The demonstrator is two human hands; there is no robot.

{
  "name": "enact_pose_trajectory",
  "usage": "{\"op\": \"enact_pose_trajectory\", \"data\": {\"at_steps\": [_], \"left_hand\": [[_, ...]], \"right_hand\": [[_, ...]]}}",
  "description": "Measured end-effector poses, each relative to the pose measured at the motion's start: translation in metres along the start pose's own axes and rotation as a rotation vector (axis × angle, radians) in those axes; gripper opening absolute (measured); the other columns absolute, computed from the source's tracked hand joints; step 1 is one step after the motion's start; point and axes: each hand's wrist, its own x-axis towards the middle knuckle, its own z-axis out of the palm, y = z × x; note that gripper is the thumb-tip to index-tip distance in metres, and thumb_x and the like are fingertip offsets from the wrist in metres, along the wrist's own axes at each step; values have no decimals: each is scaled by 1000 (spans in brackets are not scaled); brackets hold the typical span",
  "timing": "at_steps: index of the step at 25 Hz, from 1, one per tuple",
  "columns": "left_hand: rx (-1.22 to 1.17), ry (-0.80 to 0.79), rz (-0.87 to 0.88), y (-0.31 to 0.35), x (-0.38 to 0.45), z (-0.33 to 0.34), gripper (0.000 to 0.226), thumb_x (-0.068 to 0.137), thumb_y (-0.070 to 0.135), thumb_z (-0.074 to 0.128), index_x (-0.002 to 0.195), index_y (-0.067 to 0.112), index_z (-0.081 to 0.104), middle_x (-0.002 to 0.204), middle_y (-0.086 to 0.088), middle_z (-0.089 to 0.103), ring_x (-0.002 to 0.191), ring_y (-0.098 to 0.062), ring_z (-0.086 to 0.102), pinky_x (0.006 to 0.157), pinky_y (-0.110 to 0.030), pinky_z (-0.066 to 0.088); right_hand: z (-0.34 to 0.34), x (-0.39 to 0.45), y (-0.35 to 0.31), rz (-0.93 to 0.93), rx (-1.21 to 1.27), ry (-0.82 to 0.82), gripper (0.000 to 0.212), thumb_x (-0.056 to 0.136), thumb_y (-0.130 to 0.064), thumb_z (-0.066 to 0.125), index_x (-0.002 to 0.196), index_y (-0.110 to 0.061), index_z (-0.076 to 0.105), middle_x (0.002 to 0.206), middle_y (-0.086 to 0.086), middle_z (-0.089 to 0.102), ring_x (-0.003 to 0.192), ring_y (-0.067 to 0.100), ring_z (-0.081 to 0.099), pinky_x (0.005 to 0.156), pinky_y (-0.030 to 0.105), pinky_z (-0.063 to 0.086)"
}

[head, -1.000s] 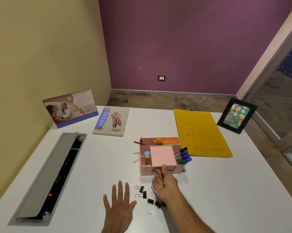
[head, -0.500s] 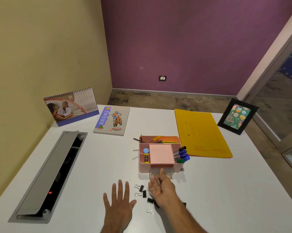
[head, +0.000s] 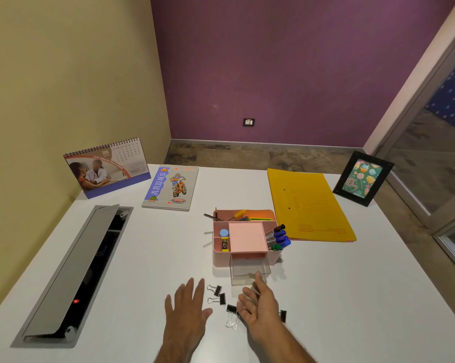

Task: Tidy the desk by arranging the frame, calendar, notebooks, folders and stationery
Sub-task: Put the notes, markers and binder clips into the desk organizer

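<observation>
A pink desk organizer [head: 218, 260] stands mid-table with markers [head: 280, 238], pencils and a pink note pad in it. Its clear drawer [head: 250, 269] is pulled out toward me. My right hand [head: 260, 307] hovers just in front of the drawer, fingers apart, thumb tip at the drawer's front edge. My left hand [head: 187, 310] lies flat and empty on the table. Several black binder clips [head: 218, 299] lie between and under my hands. At the back are a desk calendar [head: 107, 169], a notebook [head: 171, 188], a yellow folder [head: 310, 205] and a black picture frame [head: 361, 178].
A grey cable tray with its lid raised [head: 72, 273] is set into the white table [head: 365, 297] at the left. Walls stand close on the left and behind. A glass door is at the right.
My right hand has drawn back toward me from the organizer's front, and the clear drawer has slid out with it. The left hand has stayed flat.
</observation>
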Motion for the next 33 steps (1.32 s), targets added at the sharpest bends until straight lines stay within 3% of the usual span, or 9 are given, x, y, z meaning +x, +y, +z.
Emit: {"op": "enact_pose_trajectory", "data": {"at_steps": [2,4,7,12,16,22,25,28,33], "left_hand": [[-45,-38,66,11,1,-6,80,65,48,81,134,30,47,128,-5,62,109,-31,64,82,-58,54],[-6,-32,116,24,3,-10,69,66,47,77,130,34,52,129,-4,60,113,-31,60,90,-60,45],[36,-72,111,36,5,-8,50,65,42,81,109,35,61,127,-1,61,120,-31,55,96,-62,32],[19,-44,140,38,-2,-12,26,68,40,77,86,34,61,114,12,60,124,-24,52,102,-61,28],[-180,81,235,46,-2,-31,22,77,47,66,93,39,53,99,25,55,112,-6,50,105,-43,26],[-388,183,314,69,2,-54,32,80,35,66,108,40,53,109,28,52,112,2,45,100,-30,29],[-501,107,195,67,0,-54,40,85,48,63,122,43,47,119,30,46,105,5,45,91,-21,38],[-481,-41,80,63,-9,-50,33,86,46,58,115,46,42,112,26,49,95,2,54,79,-22,48],[-179,-203,121,69,-12,-44,34,94,40,43,129,39,46,123,9,50,110,-16,50,88,-33,48]], "right_hand": [[-10,1,0,-72,-7,90,35,90,-41,64,97,-7,59,86,9,63,69,22,57,57,30,46],[-23,6,1,-144,-22,127,28,90,-36,64,90,-8,60,65,6,54,50,16,44,47,25,36],[-41,10,8,-206,-101,133,22,92,-27,63,86,-7,60,57,5,49,42,15,36,43,22,28],[-56,0,21,-383,-409,139,23,87,-19,69,71,-4,62,54,7,58,44,19,44,43,26,35],[-44,-18,18,-572,-671,21,11,73,-12,81,78,-14,71,74,7,72,60,14,67,55,25,52],[-17,-38,-10,-593,-708,-136,15,75,4,76,79,-10,75,81,13,74,63,11,69,54,20,54],[-15,-31,-31,-729,-773,-81,15,73,-9,82,81,-20,76,79,0,75,77,17,70,66,22,57],[-12,-25,-54,-891,-940,-10,14,77,-17,80,88,-24,75,84,-11,73,80,6,66,67,14,52],[1,-12,-71,-956,-1461,50,19,82,-29,74,101,-28,74,99,-15,71,90,5,63,83,22,51]]}}
